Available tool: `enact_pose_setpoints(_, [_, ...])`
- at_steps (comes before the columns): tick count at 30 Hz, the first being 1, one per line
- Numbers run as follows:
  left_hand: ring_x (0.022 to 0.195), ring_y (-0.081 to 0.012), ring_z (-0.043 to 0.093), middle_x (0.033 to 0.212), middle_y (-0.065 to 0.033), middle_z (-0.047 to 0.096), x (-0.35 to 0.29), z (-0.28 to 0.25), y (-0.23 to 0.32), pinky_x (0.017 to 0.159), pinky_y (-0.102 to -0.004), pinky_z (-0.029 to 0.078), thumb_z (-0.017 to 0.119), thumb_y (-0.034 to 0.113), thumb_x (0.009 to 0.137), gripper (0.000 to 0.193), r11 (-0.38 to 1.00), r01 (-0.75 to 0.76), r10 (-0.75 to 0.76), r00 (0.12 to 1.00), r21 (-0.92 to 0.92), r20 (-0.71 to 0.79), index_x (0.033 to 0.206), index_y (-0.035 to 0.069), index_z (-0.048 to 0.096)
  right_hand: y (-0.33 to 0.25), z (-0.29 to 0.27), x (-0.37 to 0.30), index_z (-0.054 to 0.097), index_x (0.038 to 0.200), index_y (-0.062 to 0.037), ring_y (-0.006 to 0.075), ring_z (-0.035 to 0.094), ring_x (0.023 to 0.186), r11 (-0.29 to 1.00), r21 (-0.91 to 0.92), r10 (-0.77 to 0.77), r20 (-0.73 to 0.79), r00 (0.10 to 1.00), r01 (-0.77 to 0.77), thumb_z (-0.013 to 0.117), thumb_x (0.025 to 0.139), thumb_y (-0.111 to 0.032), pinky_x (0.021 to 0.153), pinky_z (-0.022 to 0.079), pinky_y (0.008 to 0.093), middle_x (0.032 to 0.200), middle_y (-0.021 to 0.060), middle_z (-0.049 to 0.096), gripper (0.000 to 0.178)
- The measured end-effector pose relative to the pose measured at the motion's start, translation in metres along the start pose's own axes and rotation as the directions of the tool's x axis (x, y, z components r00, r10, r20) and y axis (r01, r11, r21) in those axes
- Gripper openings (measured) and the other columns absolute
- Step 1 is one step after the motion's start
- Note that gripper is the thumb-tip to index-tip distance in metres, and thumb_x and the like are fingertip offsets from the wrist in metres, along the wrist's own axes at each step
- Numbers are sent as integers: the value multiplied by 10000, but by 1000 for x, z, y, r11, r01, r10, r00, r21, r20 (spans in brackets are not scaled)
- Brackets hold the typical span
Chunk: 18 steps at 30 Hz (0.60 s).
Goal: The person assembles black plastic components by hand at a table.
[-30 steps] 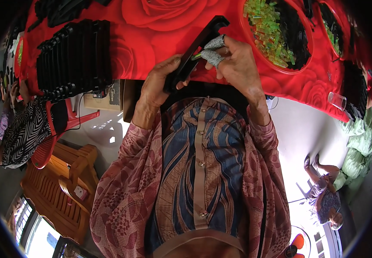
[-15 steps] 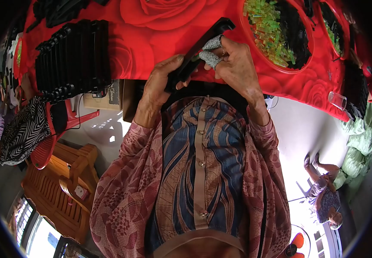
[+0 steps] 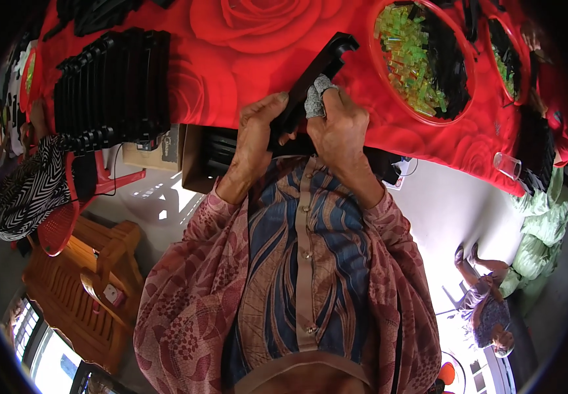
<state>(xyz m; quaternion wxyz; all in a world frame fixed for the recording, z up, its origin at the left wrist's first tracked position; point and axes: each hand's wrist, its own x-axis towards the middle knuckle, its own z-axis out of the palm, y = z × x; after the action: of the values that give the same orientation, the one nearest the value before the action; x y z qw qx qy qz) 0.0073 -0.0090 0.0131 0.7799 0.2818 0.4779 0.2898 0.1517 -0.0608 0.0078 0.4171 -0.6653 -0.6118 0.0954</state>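
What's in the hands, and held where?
A long black bar: the left hand grips its near end; the right hand is at its middle, grip unclear.

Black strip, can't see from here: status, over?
Left hand gripping black strip. Right hand alongside, wrapped fingers against it. Red basin of yellow-green pieces rightward, apart from hands.

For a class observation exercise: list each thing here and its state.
Long black part: held at a slant
Left hand: gripping it
Right hand: fingertips against it
Grey finger covers: worn on right hand
Round red tray: holding yellow-green pieces and black pieces
Row of black parts: side by side
Cardboard box: open, black items inside
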Motion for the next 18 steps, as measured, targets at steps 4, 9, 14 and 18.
enact_pose_setpoints(4, [513,-113,559,660,-33,631,-4,8,-5,476,-241,399,611,226,963,233,999,-35,35,997,-14,-62,878,30,704,5,10,-4,492,846,9,376,580,590,1000,10,-26,5,1000,26,639,637,-36,501,474,444,792,174,520,259])
enact_pose_setpoints(9, [500,-96,527,632,-9,607,-1,11,-11,474,-239,399,601,229,973,254,996,-93,92,987,-4,-135,855,32,708,-2,16,-7,498,855,17,374,622,634,983,-183,39,133,990,-14,693,623,-72,536,517,439,929,206,528,316])
enact_pose_setpoints(14, [533,-92,527,692,2,606,7,16,-3,467,-236,395,607,230,968,240,997,-64,56,987,-48,-151,866,35,702,-6,8,7,523,912,36,367,649,678,970,-239,90,212,973,-38,696,647,-81,567,534,431,990,220,537,338])
enact_pose_setpoints(18, [566,-106,545,750,-3,616,8,13,-2,478,-238,412,612,238,964,220,989,-21,16,999,-150,-36,910,42,696,-9,-6,13,566,1155,52,319,643,676,994,61,93,19,996,-94,699,780,-41,576,525,396,998,202,595,408])
